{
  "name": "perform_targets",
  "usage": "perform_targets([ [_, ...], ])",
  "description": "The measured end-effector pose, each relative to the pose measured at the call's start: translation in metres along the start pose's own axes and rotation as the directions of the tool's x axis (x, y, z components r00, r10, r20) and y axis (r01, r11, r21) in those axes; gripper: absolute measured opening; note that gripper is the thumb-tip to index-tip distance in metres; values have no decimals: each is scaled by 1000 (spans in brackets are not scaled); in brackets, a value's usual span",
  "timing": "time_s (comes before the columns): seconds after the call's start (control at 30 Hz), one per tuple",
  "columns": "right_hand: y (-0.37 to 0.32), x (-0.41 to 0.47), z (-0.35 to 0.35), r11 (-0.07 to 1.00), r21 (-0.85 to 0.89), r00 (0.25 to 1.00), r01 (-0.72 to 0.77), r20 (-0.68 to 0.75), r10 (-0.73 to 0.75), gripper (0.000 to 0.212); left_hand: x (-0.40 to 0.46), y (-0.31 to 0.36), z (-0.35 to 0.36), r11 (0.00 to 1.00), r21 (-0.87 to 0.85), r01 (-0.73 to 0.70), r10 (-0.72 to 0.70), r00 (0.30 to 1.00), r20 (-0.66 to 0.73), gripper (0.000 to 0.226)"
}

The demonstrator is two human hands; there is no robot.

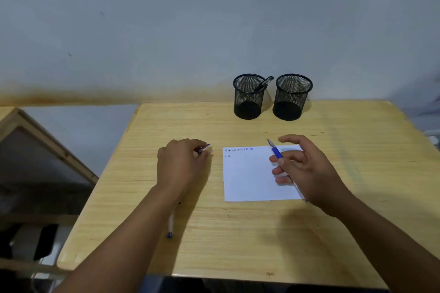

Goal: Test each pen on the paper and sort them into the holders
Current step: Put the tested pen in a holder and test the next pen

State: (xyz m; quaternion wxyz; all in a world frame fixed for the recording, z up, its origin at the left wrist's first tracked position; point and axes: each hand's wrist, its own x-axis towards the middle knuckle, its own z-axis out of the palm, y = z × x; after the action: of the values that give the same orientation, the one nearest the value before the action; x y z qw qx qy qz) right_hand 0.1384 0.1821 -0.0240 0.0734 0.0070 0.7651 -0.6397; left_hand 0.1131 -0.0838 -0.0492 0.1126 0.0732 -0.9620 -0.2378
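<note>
Two bare forearms are seen, no sleeve reaching either wrist. The left hand [182, 162] and the right hand [304, 164] are ungloved. Short nails are seen at the fingertips.

Right hand [307, 169] holding blue pen [276, 152] over paper [250, 178], left hand [182, 162] pinching pen cap [204, 148], 2 mesh holders [248, 102]

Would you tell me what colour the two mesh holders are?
Both mesh holders are black, seen in the head view.
</note>
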Motion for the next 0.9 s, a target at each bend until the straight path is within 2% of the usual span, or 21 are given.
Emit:
perform_targets([
  [0.13, -4, -5, 5, 989, 142, 996, -30, -75, 41, 16, 1, -5, 6, 996, 83, -21, 18, 999, 30, 22],
  [0.2, -1, -5, 7, 979, 200, 993, -40, -105, 62, 17, 0, -4, 5, 995, 99, -22, 18, 999, 38, 28],
  [0.33, 4, -6, 8, 968, 248, 992, -44, -103, 72, 22, -17, 5, 4, 995, 55, -88, 90, 995, -43, 34],
  [0.47, 6, -7, 6, 941, 325, 995, -94, 9, 96, 33, -41, 8, 9, 969, -49, -241, 242, 970, -3, 34],
  [0.57, 9, -5, 3, 844, 492, 974, -215, 170, 149, 40, -55, 7, 14, 951, -45, -305, 307, 951, 45, 41],
  [0.63, 12, -6, 3, 800, 555, 965, -227, 241, 106, 39, -58, 5, 15, 945, -32, -324, 326, 941, 91, 43],
  [0.67, 16, -6, 2, 814, 547, 966, -197, 248, 67, 37, -57, 4, 16, 946, -29, -321, 323, 939, 122, 44],
  [0.77, 21, -6, 4, 914, 403, 990, -48, 143, -11, 41, -57, 6, 18, 946, -3, -324, 319, 930, 184, 42],
  [0.9, 21, 2, 17, 964, 264, 983, 22, -182, 27, 17, -62, 15, 24, 944, 25, -329, 317, 927, 200, 41],
])
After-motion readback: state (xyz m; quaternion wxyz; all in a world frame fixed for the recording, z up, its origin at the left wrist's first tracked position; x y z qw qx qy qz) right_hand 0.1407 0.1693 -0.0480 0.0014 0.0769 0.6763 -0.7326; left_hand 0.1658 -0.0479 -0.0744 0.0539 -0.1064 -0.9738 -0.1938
